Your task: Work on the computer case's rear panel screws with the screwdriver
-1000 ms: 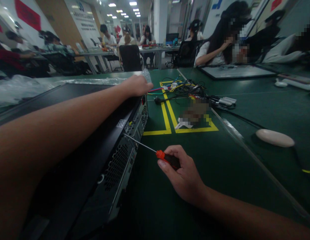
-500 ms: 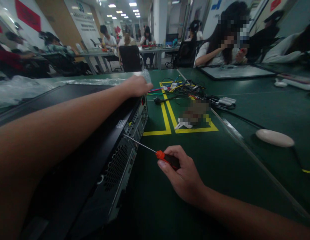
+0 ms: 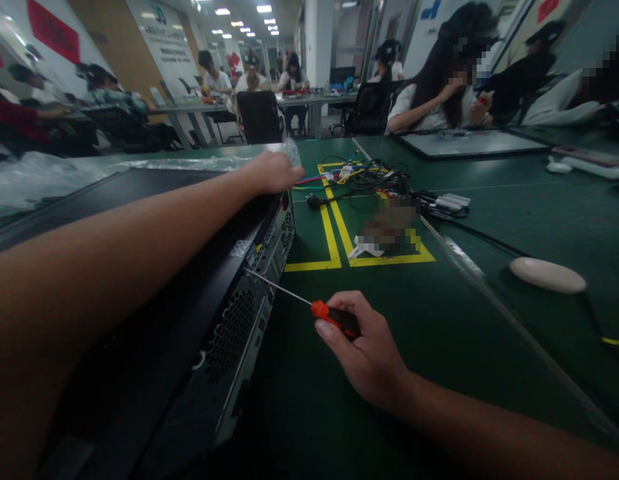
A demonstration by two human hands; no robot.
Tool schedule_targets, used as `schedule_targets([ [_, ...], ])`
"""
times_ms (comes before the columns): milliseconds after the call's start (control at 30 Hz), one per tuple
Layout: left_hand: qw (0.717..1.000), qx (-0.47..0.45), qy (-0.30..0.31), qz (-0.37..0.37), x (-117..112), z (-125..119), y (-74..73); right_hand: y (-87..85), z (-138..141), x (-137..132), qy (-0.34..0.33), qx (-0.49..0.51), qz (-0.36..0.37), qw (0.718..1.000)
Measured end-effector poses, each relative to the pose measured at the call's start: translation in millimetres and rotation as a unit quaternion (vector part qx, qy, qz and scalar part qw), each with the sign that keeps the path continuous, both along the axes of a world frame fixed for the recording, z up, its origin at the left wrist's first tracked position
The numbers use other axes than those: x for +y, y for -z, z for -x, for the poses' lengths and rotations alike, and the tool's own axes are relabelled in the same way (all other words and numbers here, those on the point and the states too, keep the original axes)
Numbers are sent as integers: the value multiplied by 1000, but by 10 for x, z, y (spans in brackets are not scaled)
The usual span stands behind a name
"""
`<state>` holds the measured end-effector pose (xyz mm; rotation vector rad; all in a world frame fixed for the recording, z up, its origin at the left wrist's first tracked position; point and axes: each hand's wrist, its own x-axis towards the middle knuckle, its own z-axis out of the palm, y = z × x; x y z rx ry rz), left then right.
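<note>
A black computer case (image 3: 154, 220) lies on its side on the green table, its vented rear panel (image 3: 242, 320) facing right. My left hand (image 3: 272, 172) rests flat on the case's far top corner, the arm stretched across the lid. My right hand (image 3: 362, 350) grips a screwdriver (image 3: 334, 318) with a red and black handle. Its thin shaft slants up and left, and the tip touches the rear panel's upper edge.
Yellow tape lines (image 3: 334, 240) mark the green table (image 3: 439, 333). A tangle of coloured cables (image 3: 369, 177) lies beyond them. A white oval object (image 3: 546, 275) sits at the right, clear plastic wrap (image 3: 34, 177) at the far left. Other people sit at tables behind.
</note>
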<state>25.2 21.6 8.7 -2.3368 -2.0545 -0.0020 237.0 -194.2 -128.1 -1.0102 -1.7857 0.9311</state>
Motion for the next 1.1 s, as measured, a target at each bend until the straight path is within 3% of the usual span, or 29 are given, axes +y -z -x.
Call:
schedule_targets([
  [267, 1000, 15, 17, -3, 11, 11, 6, -26, -3, 27, 9, -13, -47, 999],
  [567, 1000, 13, 12, -11, 38, 17, 27, -8, 37, -17, -6, 29, 12, 999],
  [1100, 1000, 5, 20, -6, 72, 55, 40, -1, -6, 33, 15, 25, -50, 998],
])
